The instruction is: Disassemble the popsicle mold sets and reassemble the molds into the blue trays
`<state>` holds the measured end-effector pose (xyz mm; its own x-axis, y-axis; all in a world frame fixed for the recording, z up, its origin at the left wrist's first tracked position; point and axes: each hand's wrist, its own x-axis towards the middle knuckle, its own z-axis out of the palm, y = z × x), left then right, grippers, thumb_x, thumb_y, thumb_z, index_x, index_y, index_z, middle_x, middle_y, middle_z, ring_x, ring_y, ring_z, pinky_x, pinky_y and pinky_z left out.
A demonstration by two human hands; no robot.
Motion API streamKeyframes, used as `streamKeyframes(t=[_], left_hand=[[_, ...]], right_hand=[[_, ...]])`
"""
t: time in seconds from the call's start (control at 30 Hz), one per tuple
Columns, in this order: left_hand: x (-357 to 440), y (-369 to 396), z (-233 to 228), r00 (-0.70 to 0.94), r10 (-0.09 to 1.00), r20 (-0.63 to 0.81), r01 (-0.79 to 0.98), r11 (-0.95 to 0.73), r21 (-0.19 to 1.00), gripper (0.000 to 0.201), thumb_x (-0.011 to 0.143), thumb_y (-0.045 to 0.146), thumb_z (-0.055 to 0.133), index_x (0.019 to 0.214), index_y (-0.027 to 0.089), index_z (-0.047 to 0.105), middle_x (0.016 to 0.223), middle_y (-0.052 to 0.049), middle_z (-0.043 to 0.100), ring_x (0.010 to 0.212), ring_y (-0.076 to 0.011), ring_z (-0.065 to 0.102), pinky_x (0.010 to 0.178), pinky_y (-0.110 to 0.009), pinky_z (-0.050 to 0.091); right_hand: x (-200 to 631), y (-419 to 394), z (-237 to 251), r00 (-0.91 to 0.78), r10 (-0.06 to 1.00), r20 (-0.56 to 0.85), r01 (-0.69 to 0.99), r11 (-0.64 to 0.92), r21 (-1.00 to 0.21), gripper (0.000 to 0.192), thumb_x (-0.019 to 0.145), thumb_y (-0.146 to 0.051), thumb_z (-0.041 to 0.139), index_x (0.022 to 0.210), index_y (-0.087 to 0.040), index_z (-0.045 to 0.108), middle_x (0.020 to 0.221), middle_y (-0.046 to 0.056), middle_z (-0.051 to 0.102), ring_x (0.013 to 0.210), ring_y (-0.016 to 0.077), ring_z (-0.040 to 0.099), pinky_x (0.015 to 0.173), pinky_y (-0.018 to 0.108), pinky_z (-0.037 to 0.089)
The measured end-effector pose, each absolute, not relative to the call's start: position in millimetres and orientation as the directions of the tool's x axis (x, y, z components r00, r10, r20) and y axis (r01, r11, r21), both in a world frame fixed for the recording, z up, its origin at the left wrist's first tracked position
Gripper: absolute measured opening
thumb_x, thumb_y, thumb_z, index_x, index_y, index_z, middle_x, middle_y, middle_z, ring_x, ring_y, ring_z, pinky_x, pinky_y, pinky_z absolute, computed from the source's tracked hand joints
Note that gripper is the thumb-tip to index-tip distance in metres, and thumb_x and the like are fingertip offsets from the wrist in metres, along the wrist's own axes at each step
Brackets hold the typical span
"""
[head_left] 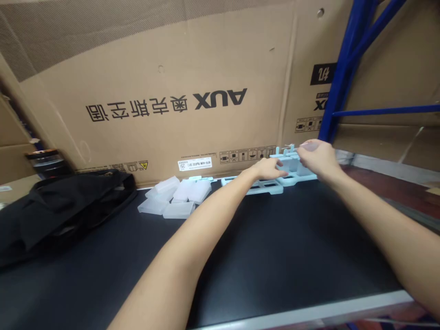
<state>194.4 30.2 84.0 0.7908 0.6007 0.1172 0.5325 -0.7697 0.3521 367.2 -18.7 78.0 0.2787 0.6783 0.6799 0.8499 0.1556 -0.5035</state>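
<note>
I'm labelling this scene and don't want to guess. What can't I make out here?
All in the head view:
Right hand: what its palm holds, if anything, hidden by its own back.
Flat blue frame: part of it, behind the left forearm.
Dark container: base, behind black cloth.
White label: fine print, too small.

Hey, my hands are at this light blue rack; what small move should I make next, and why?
Probably steady the light blue rack with your left hand, then ease your right hand gently down. The left is by the rack's left side; the right's bunched fingers, at its upper right, appear to pinch a pale piece whose shape is hard to make out.
</note>
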Motion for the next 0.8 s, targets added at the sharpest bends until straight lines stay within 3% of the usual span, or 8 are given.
streamKeyframes(t=[0.1, 0.13, 0.2, 0.37, 0.47, 0.6, 0.7, 0.8], left_hand=[[181.8, 32.5, 87.6, 0.863, 0.5, 0.075, 0.25, -0.55, 0.797, 0.065, 0.082, 0.027, 0.056, 0.144, 0.02, 0.036, 0.123, -0.01, 0.067, 0.106, -0.0158, 0.069, 0.098, -0.032, 0.052], [174.2, 33.3, 91.0, 0.878, 0.474, 0.067, 0.152, -0.409, 0.9, 0.07, 0.076, 0.023, 0.058, 0.143, 0.021, 0.037, 0.118, -0.009, 0.068, 0.102, -0.0161, 0.07, 0.097, -0.034, 0.053], [155.6, 34.5, 99.9, 0.904, 0.427, 0.026, 0.063, -0.194, 0.979, 0.07, 0.065, 0.016, 0.06, 0.133, 0.022, 0.046, 0.107, -0.006, 0.069, 0.098, -0.0181, 0.071, 0.095, -0.037, 0.053], [104.7, 35.6, 121.3, 0.96, 0.259, -0.104, 0.102, 0.021, 0.995, 0.036, 0.068, 0.026, 0.064, 0.103, 0.021, 0.061, 0.1, -0.007, 0.072, 0.105, -0.0279, 0.069, 0.095, -0.048, 0.053], [83.6, 35.8, 128.7, 0.964, 0.244, -0.11, 0.114, 0.0, 0.993, 0.041, 0.068, 0.024, 0.067, 0.109, 0.025, 0.061, 0.104, -0.004, 0.072, 0.106, -0.0243, 0.068, 0.099, -0.046, 0.05], [68.3, 35.9, 135.2, 0.963, 0.223, -0.152, 0.174, -0.081, 0.981, 0.05, 0.066, 0.027, 0.07, 0.115, 0.028, 0.062, 0.107, -0.001, 0.072, 0.108, -0.0211, 0.067, 0.105, -0.042, 0.047], [53.7, 37.6, 143.6, 0.936, 0.278, -0.216, 0.27, -0.175, 0.947, 0.047, 0.064, 0.026, 0.075, 0.11, 0.027, 0.067, 0.107, 0.0, 0.071, 0.106, -0.0187, 0.066, 0.108, -0.038, 0.045], [26.8, 40.7, 157.5, 0.849, 0.438, -0.297, 0.435, -0.259, 0.862, 0.036, 0.067, 0.023, 0.078, 0.101, 0.025, 0.071, 0.101, 0.0, 0.072, 0.097, -0.0155, 0.067, 0.106, -0.036, 0.045]], right_hand=[[342.9, -21.4, 75.9, 0.238, 0.694, 0.679, 0.853, 0.185, -0.488, 0.019, 0.071, -0.035, 0.057, 0.085, -0.022, 0.059, 0.085, 0.01, 0.069, 0.082, 0.0281, 0.065, 0.076, 0.04, 0.049], [332.6, -23.0, 75.4, 0.198, 0.705, 0.681, 0.852, 0.22, -0.475, 0.022, 0.07, -0.034, 0.058, 0.088, -0.022, 0.06, 0.089, 0.01, 0.069, 0.083, 0.0281, 0.064, 0.077, 0.041, 0.049], [311.8, -27.1, 75.3, 0.132, 0.712, 0.69, 0.827, 0.305, -0.472, 0.035, 0.072, -0.034, 0.059, 0.104, -0.021, 0.058, 0.099, 0.011, 0.068, 0.086, 0.0286, 0.064, 0.077, 0.042, 0.049], [271.1, -41.0, 77.0, -0.031, 0.716, 0.698, 0.656, 0.541, -0.526, 0.059, 0.08, -0.04, 0.059, 0.13, -0.021, 0.035, 0.121, 0.015, 0.057, 0.108, 0.0302, 0.059, 0.09, 0.048, 0.049], [253.0, -50.4, 76.1, -0.141, 0.688, 0.712, 0.56, 0.648, -0.515, 0.057, 0.086, -0.048, 0.059, 0.13, -0.025, 0.031, 0.135, 0.015, 0.05, 0.122, 0.0299, 0.053, 0.097, 0.049, 0.048], [235.8, -59.1, 73.0, -0.175, 0.641, 0.747, 0.576, 0.683, -0.45, 0.057, 0.091, -0.051, 0.057, 0.136, -0.029, 0.028, 0.148, 0.014, 0.041, 0.135, 0.0305, 0.041, 0.107, 0.053, 0.042], [231.9, -61.7, 70.8, -0.215, 0.608, 0.764, 0.626, 0.686, -0.37, 0.07, 0.09, -0.053, 0.061, 0.145, -0.03, 0.023, 0.154, 0.014, 0.035, 0.14, 0.033, 0.035, 0.112, 0.056, 0.037], [231.0, -62.6, 70.0, -0.275, 0.603, 0.749, 0.65, 0.691, -0.317, 0.076, 0.087, -0.056, 0.065, 0.146, -0.029, 0.027, 0.151, 0.015, 0.038, 0.139, 0.0362, 0.035, 0.11, 0.058, 0.037]])
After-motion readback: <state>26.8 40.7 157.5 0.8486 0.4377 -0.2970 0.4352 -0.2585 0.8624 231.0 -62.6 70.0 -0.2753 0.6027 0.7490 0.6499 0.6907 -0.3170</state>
